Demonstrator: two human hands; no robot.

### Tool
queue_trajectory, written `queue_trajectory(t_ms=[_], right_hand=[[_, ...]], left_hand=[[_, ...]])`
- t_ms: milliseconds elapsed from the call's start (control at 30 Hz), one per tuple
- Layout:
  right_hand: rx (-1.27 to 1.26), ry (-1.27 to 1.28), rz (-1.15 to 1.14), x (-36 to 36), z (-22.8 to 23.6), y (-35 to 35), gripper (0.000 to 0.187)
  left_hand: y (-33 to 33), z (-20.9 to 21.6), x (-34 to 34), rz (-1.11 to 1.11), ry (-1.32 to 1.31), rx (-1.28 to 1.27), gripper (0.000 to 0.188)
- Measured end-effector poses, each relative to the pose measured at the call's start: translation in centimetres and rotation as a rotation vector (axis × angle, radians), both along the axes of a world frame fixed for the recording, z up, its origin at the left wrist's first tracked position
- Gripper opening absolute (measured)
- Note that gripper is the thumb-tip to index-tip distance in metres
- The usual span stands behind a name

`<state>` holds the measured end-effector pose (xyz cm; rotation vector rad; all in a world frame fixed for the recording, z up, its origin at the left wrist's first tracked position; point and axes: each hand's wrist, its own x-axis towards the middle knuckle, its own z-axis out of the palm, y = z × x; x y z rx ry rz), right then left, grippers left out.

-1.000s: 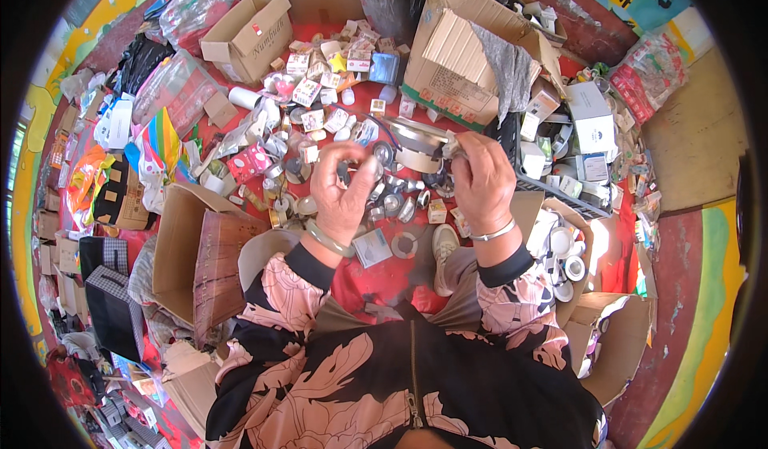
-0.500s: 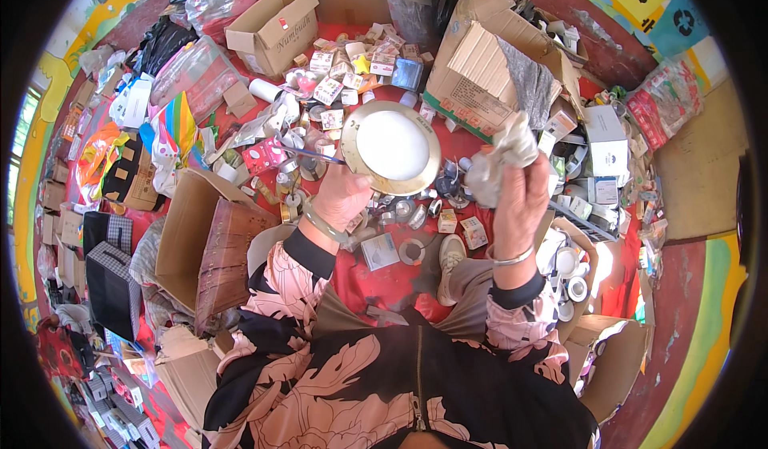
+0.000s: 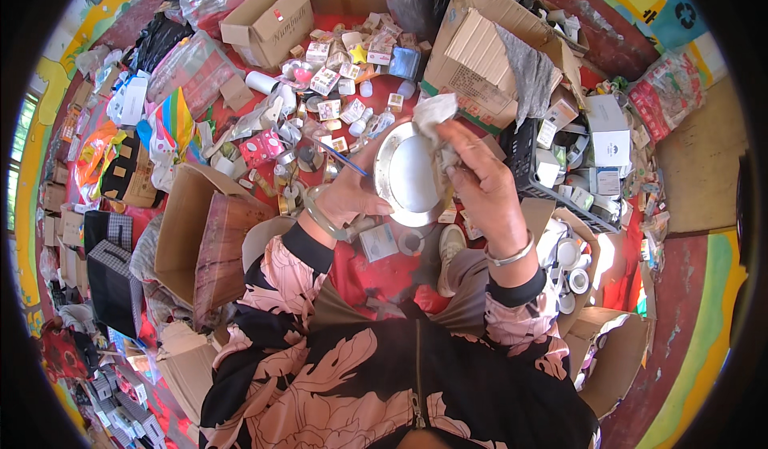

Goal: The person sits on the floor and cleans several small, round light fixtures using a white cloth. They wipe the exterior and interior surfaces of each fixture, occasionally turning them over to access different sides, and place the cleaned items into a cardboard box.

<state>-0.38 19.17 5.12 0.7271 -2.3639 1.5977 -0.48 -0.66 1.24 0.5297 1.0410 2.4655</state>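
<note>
My left hand [image 3: 354, 193] grips the left side of a round downlight [image 3: 416, 178], which has a white centre and a shiny metal rim, and is now tilted. A slim dark-blue stick [image 3: 342, 157], kind unclear, sticks out beside that hand. Closed around a crumpled greyish-white rag [image 3: 435, 113], my right hand [image 3: 484, 185] presses it against the light's right rim. Part of the rag is hidden under the fingers. Below the light, a white box [image 3: 378, 242] and a roll of tape [image 3: 411, 242] lie on the red floor.
Open cardboard boxes stand at the left [image 3: 186, 233], far left [image 3: 268, 23] and far right [image 3: 488, 65]. A dark crate [image 3: 552, 189] filled with small boxes is at my right. Several small boxes, bottles and rolls are strewn ahead. My shoe [image 3: 450, 257] rests below my hands.
The right hand has brought the rag leftward onto the light's rim. The light has moved slightly right and down and is tilted more.
</note>
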Motion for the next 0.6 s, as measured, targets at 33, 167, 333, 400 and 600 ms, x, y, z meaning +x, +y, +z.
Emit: queue_trajectory(t_ms=[33, 167, 333, 400, 600], right_hand=[[0.027, 0.062, -0.020, 0.1, -0.1, -0.3, 0.046], [0.213, 0.282, -0.235, 0.0, 0.3, -1.2, 0.034], [-0.022, 0.093, -0.337, -0.5, 0.1, -1.9, 0.021], [-0.051, 0.118, -0.332, -1.2, -0.1, -2.4, 0.022], [0.003, 0.165, -0.109, 0.3, -0.3, -4.5, 0.018]], left_hand=[[-0.1, -0.3, 0.0, -0.013, -0.015, -0.003, 0.108], [-0.1, -1.1, 0.7, 0.029, -0.045, 0.062, 0.096], [-0.6, -3.6, 0.7, 0.014, -0.219, 0.130, 0.063], [0.1, -4.1, 0.1, -0.121, -0.164, 0.330, 0.056], [1.2, -3.1, 0.5, 0.005, -0.085, 0.193, 0.057]])
